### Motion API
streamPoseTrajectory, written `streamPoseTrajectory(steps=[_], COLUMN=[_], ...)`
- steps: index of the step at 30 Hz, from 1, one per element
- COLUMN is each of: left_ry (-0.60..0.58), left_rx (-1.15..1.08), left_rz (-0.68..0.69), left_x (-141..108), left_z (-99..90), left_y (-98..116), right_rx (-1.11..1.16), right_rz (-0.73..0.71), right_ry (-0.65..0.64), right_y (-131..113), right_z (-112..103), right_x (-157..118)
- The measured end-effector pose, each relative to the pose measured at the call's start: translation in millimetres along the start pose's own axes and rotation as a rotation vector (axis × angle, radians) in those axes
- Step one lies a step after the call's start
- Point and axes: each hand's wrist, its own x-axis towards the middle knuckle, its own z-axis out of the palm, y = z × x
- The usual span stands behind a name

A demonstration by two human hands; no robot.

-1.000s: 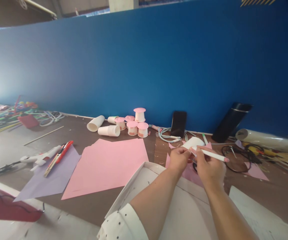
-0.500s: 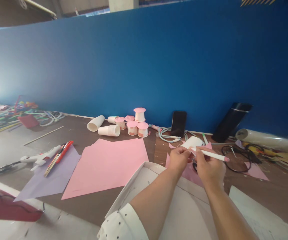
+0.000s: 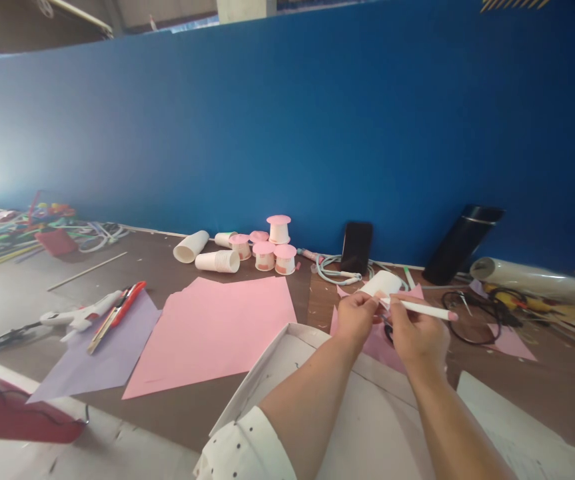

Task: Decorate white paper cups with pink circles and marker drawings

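Observation:
A white paper cup (image 3: 382, 283) lies tipped on its side, held by my left hand (image 3: 357, 319), whose fingers are closed at its near edge. Between the fingers of my right hand (image 3: 420, 339) is a white marker (image 3: 430, 310) with a pink end; its tip points left, at a pinkish patch on the cup. Whether the tip touches the cup I cannot tell. Pink paper scraps (image 3: 384, 350) lie under my hands. Beyond, to the left, several small cups with pink paper tops (image 3: 284, 257) stand in a group, one stacked above the others.
Pink paper (image 3: 217, 330) and purple paper (image 3: 112, 353) lie to the left, with a red utility knife (image 3: 117, 317) and a glue gun (image 3: 82, 312). A phone (image 3: 356, 247) and a black bottle (image 3: 462, 243) lean on the blue partition (image 3: 287, 127). A white cardboard box (image 3: 362, 407) sits under my forearms.
The cup has turned or shifted slightly in my left hand, so more of its pinkish patch shows near the marker tip. The other things have stayed in place.

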Motion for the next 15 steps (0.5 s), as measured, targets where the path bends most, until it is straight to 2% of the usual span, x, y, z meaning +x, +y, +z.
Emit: streamPoseTrajectory(steps=[8, 15], left_ry=[0.008, 0.007], left_rx=[-0.156, -0.218], left_rz=[-0.063, -0.063], left_x=[6.3, 12.7], left_z=[-1.2, -3.8], left_y=[-2.3, -10.1], right_rx=[0.081, 0.125], right_rz=[0.020, 0.009], right_ry=[0.043, 0.074], right_y=[0.9, -1.8], right_z=[0.6, -0.1], right_x=[-1.3, -2.0])
